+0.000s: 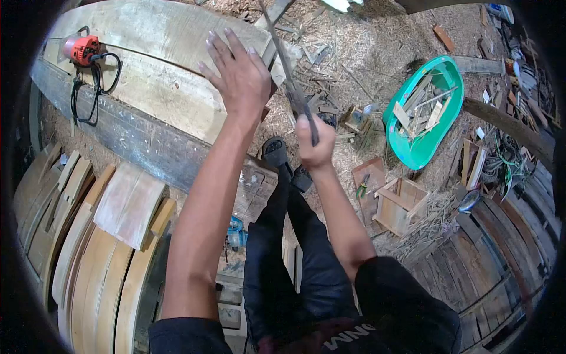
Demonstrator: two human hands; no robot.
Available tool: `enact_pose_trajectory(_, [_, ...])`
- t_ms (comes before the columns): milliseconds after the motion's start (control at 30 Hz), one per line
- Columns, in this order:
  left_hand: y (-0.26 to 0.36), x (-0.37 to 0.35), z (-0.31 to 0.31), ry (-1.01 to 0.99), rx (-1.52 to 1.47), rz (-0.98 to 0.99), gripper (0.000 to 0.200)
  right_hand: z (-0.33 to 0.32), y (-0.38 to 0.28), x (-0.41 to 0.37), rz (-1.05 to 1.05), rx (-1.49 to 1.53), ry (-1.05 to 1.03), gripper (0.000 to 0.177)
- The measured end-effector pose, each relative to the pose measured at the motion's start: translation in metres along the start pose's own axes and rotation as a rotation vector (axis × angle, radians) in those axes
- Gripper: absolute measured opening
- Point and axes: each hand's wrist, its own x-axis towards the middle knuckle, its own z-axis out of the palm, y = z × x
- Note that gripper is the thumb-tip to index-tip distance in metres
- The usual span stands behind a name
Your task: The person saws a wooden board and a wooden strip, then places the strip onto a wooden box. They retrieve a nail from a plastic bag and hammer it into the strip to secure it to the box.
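Observation:
My left hand (pixel 243 82) lies palm down with fingers stretched out, over the end of a wide pale wooden board (pixel 147 29). My right hand (pixel 315 141) is wrapped round the lower end of a long, narrow dark stick-like piece (pixel 289 79). This piece slants up past the board's end and out of the top of the view; its exact kind I cannot tell. Under the pale board runs a thick grey timber (pixel 135 133). A red power tool (pixel 84 50) with a black cord rests at the board's left end.
A green tub (pixel 415 159) of wood scraps stands to the right. Below it lie pliers (pixel 362 186) and a wooden frame (pixel 402 206). Curved planks (pixel 94 265) are stacked at lower left. A blue power tool (pixel 237 233) sits beside my legs. Shavings and offcuts cover the ground.

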Motion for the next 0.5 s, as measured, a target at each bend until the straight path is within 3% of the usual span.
enact_pose_trajectory(33, [0.0, 0.003, -0.001, -0.004, 0.012, 0.005, 0.061, 0.005, -0.005, 0.007, 0.043, -0.02, -0.025, 0.025])
enact_pose_trajectory(67, [0.002, 0.003, -0.003, -0.006, 0.012, 0.003, 0.061, 0.001, 0.003, -0.008, -0.078, -0.03, 0.021, 0.027])
enact_pose_trajectory(133, [0.003, 0.0, -0.002, -0.021, 0.006, -0.007, 0.06, -0.014, 0.002, -0.047, -0.082, -0.003, 0.079, 0.028])
enact_pose_trajectory(200, [0.007, 0.006, 0.0, -0.012, -0.01, -0.01, 0.06, -0.019, 0.005, -0.038, -0.159, -0.03, 0.06, 0.03])
enact_pose_trajectory(300, [-0.001, 0.004, -0.002, -0.009, 0.003, -0.024, 0.06, -0.003, 0.007, 0.008, 0.075, -0.079, -0.03, 0.03])
enact_pose_trajectory(433, [0.003, 0.005, -0.006, -0.019, -0.006, -0.021, 0.06, -0.008, 0.022, -0.06, -0.176, 0.003, 0.096, 0.033])
enact_pose_trajectory(467, [0.001, 0.008, -0.005, -0.001, 0.0, -0.025, 0.06, -0.01, -0.001, -0.048, -0.244, 0.037, 0.158, 0.029])
enact_pose_trajectory(500, [0.003, 0.005, -0.003, -0.009, -0.003, -0.025, 0.06, -0.008, -0.002, -0.038, -0.167, 0.02, 0.115, 0.03])
